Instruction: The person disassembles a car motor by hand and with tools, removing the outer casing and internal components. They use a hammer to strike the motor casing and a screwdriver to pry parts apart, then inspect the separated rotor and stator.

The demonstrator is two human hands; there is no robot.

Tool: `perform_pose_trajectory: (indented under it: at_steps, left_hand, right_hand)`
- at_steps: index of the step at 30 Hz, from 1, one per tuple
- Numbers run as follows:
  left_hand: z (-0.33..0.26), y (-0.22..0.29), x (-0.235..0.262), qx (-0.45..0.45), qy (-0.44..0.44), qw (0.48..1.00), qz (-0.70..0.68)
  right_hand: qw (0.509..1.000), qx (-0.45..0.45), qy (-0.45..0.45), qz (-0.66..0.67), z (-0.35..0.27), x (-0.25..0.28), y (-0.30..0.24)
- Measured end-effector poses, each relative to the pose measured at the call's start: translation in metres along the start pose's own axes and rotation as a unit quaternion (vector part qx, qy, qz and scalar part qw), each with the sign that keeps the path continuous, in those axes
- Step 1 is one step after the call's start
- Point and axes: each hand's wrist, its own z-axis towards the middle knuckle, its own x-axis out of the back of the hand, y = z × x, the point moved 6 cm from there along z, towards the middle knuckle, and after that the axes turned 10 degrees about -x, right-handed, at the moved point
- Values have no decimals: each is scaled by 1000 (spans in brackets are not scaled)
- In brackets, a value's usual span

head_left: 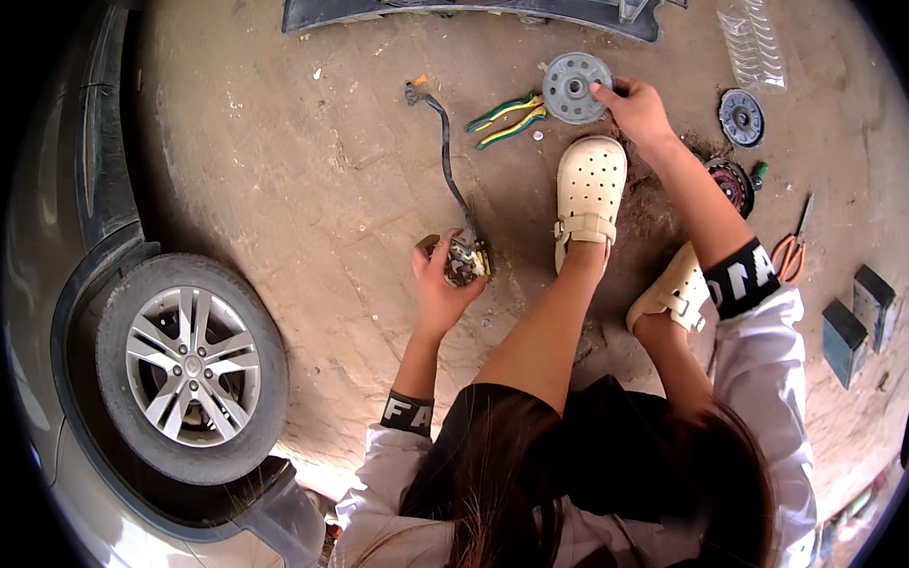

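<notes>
My left hand (pixel 444 296) is closed round a small mechanical part (pixel 465 259) with metal and yellowish bits. Its exact kind is hard to make out, since my fingers cover some of it. From it a black cable (pixel 445 148) runs away across the ground to a connector at its far end. Farther off and to the right, my right hand (pixel 636 110) pinches the right edge of a grey round disc (pixel 577 88) with a ring of holes and a central hub. Pliers (pixel 508 118) with green and yellow handles lie just left of the disc.
Right of me lie a second round disc (pixel 743 118), a round part with reddish windings (pixel 728 183), orange-handled pliers (pixel 796 246) and dark boxes (pixel 845 343). A clear plastic tray (pixel 753 44) and a dark car panel (pixel 464 9) are farther off. A car wheel (pixel 193 367) stands at left.
</notes>
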Motion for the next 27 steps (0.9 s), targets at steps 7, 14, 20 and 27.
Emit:
perform_pose_trajectory:
  at_steps: [7,14,20,27]
  left_hand:
    - [28,61,-3,71,-1,741,-668]
    - [40,87,-7,57,-54,672,-736]
    - [38,106,-23,52,-76,733,-674]
    - [58,163,-49,-104,-154,875,-448]
  right_hand:
    - [850,214,271,-397,-96,183,-5]
    - [794,151,271,-523,-60,239,75]
    - [871,111,244,-412,-55,265,81]
    - [891,66,154,-423,-201,263,3]
